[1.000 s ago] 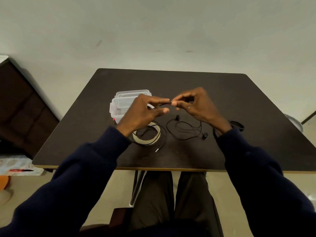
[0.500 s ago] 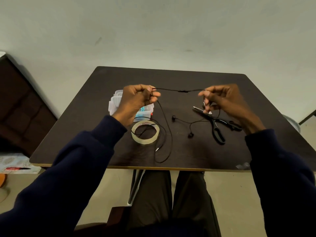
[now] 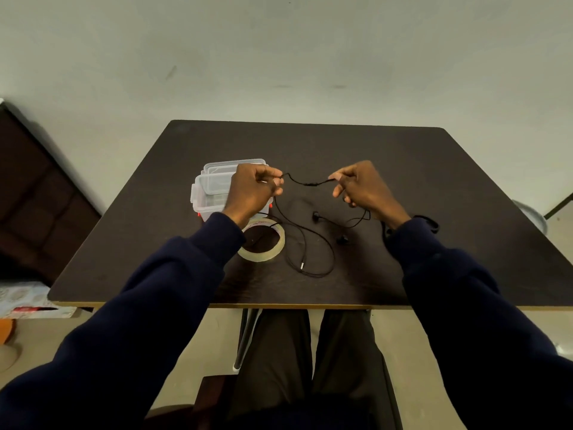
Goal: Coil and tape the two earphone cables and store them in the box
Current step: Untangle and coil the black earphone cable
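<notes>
- The left hand (image 3: 252, 190) and right hand (image 3: 361, 187) each pinch the black earphone cable (image 3: 307, 183); a short stretch sags between them.
- Its slack loops on the table (image 3: 310, 144), at 3 o'clock from the tape roll (image 3: 263, 240).
- The clear box (image 3: 214, 181) sits at 11 o'clock from the roll.

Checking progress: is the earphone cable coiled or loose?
Loose. The earphone cable spans between the left hand and right hand, both pinching it; the rest sprawls in open loops on the table.
</notes>
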A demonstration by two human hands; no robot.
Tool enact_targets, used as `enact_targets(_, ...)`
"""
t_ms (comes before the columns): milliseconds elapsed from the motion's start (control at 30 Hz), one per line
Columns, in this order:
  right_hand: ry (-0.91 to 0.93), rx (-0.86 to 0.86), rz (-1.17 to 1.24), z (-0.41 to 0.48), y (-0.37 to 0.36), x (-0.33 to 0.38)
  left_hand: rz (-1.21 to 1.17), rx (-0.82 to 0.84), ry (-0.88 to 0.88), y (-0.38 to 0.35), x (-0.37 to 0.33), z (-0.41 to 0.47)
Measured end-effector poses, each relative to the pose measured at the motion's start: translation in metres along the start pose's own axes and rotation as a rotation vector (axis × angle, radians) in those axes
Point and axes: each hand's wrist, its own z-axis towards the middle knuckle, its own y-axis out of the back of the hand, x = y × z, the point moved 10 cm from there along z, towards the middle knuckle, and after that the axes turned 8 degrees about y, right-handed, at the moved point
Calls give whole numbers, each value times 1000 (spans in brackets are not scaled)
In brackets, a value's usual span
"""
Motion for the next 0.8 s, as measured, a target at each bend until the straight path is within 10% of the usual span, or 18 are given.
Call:
enact_targets(233, 47, 151, 149, 4, 9, 50, 233, 85, -311, -13, -31, -31)
enact_targets(433, -17, 262, 128, 14, -8, 34, 563, 558, -392, -69, -15, -77)
enact_targets(800, 155, 174, -230, 3, -14, -18, 585, 333, -441, -64, -18, -68)
